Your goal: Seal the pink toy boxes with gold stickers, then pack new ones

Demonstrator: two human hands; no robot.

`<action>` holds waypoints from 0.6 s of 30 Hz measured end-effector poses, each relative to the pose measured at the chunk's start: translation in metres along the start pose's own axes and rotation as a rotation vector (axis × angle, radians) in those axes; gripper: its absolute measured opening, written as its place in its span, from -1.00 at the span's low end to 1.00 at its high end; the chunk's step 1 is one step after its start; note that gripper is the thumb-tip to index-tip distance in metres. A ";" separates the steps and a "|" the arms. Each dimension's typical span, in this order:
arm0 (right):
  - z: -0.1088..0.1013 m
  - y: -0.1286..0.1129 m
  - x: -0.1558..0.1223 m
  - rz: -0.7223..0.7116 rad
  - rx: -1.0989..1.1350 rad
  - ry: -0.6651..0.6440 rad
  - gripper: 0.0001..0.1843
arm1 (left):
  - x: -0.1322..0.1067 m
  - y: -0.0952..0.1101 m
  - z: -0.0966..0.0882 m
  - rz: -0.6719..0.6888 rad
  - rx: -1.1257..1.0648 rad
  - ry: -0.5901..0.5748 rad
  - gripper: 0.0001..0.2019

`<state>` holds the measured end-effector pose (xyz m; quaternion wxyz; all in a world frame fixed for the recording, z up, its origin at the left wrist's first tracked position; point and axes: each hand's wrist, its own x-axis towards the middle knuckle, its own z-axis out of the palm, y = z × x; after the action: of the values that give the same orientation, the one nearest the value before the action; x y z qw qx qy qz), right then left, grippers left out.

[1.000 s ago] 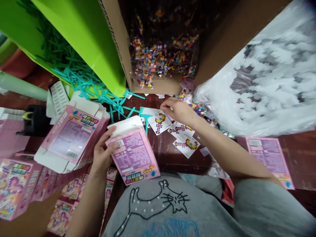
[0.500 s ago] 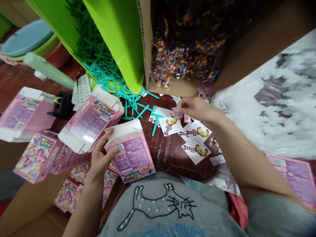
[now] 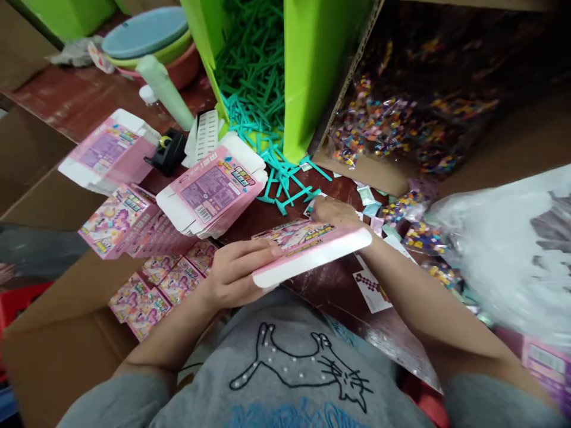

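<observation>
A pink box (image 3: 312, 251) is lying tilted in the air in front of the person's chest, its white end flap facing the body and its printed front slanting away. The left grip (image 3: 238, 270) is grasping it at its left end, fingers spreading over the printed face. The right grip (image 3: 334, 211) is sitting just beyond the box; the box and blur are hiding its fingertips, so whether it is grasping anything is impossible to say. White printed cards (image 3: 372, 290) are lying on the dark red bench (image 3: 328, 291) beside the right forearm, and turquoise hammer-shaped pieces (image 3: 289, 184) are scattering from a bright green container (image 3: 328, 77). Next to that, a cardboard box (image 3: 379, 175) is holding clear bags of coloured bits (image 3: 379, 122), and a large whitish plastic bag (image 3: 499, 249) is bulging at the right. Left of the box in hand, a stack of pink boxes with white flaps (image 3: 212, 187) is leaning near a black tape dispenser (image 3: 167, 151). Below, a carton (image 3: 66, 345) is containing more printed boxes (image 3: 147, 303). Farther back, nested basins (image 3: 147, 35) are standing beside a pale green tube (image 3: 165, 92)
</observation>
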<state>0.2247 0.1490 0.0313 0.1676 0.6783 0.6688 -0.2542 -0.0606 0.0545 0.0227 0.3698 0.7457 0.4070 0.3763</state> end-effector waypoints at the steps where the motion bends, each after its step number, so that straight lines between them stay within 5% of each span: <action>1: 0.002 -0.002 0.000 -0.001 -0.008 0.001 -0.45 | -0.001 -0.005 0.002 0.110 0.043 -0.012 -0.69; 3: 0.006 -0.005 0.003 -0.021 -0.014 0.003 -0.45 | -0.002 -0.006 0.004 0.341 0.131 0.010 -0.74; 5: 0.007 -0.002 0.004 -0.060 -0.012 -0.003 -0.51 | -0.003 0.006 0.001 0.431 0.199 0.102 -0.68; 7: 0.008 0.002 0.003 -0.102 -0.013 -0.013 -0.60 | -0.003 0.023 -0.006 0.334 0.248 0.165 -0.57; 10: 0.014 0.006 -0.005 -0.149 -0.025 -0.017 -0.62 | 0.000 0.036 -0.014 0.125 0.171 0.084 -0.36; 15: 0.029 0.002 -0.018 -0.175 -0.014 0.034 -0.58 | 0.003 0.012 -0.009 -0.107 -0.167 -0.027 -0.32; 18: 0.019 0.019 -0.028 -0.173 0.046 0.057 -0.60 | 0.003 0.003 -0.008 -0.189 -0.210 -0.053 -0.29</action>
<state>0.2420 0.1139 0.0294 0.1104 0.6287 0.7231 -0.2638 -0.0657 0.0577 0.0299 0.4902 0.6710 0.4238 0.3603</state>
